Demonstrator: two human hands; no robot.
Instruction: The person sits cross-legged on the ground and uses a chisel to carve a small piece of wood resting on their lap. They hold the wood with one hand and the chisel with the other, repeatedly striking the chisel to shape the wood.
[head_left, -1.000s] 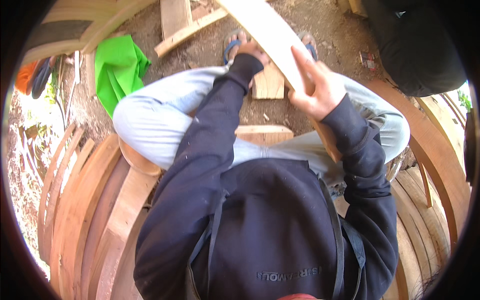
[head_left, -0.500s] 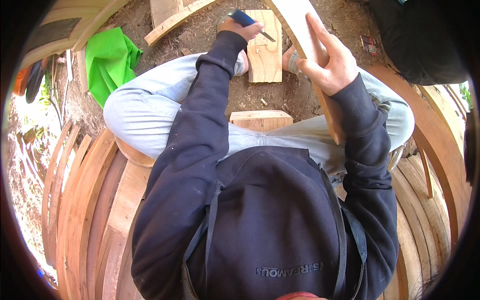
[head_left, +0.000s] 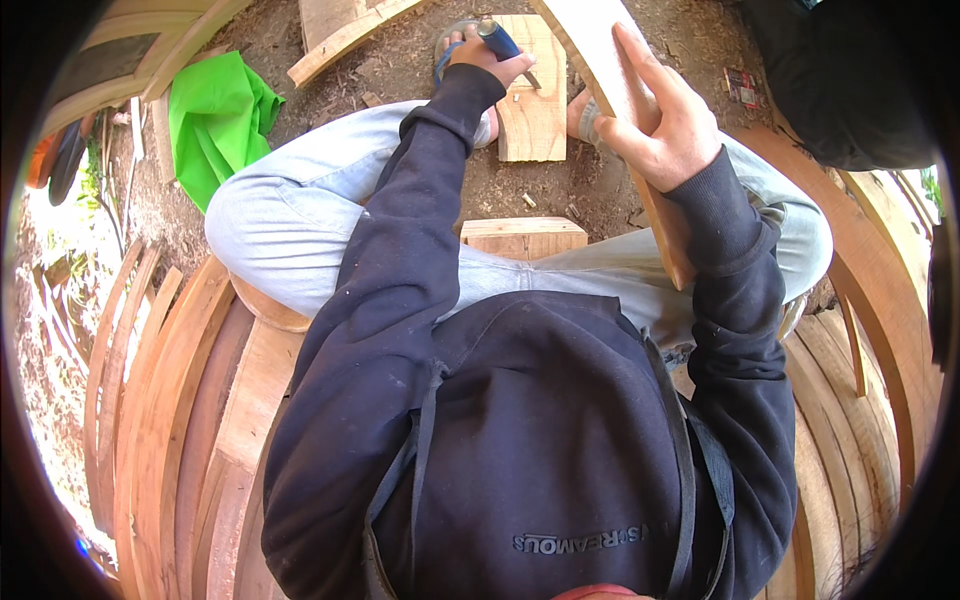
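My left hand (head_left: 482, 62) is closed around a chisel (head_left: 498, 40) with a blue handle. Its narrow blade points down at a short, light board (head_left: 532, 125) lying on the ground between my feet; contact at the tip is hard to tell. A small pale chip or mark shows beside the blade. My right hand (head_left: 672, 135) grips a long curved wooden plank (head_left: 605, 60), thumb on one side and index finger stretched along it. The plank slants from the top of the view down to my right thigh, and part of it is hidden behind my hand.
A wooden block (head_left: 525, 238) sits close to my lap. Curved wooden slats (head_left: 165, 420) stand on the left, with more curved timber (head_left: 880, 280) on the right. Green cloth (head_left: 215, 125) lies beyond my left knee. Dark fabric (head_left: 840, 90) fills the upper right.
My left hand has shifted slightly right and turned, bringing the chisel more upright over the board. My right hand and the curved plank have hardly moved.
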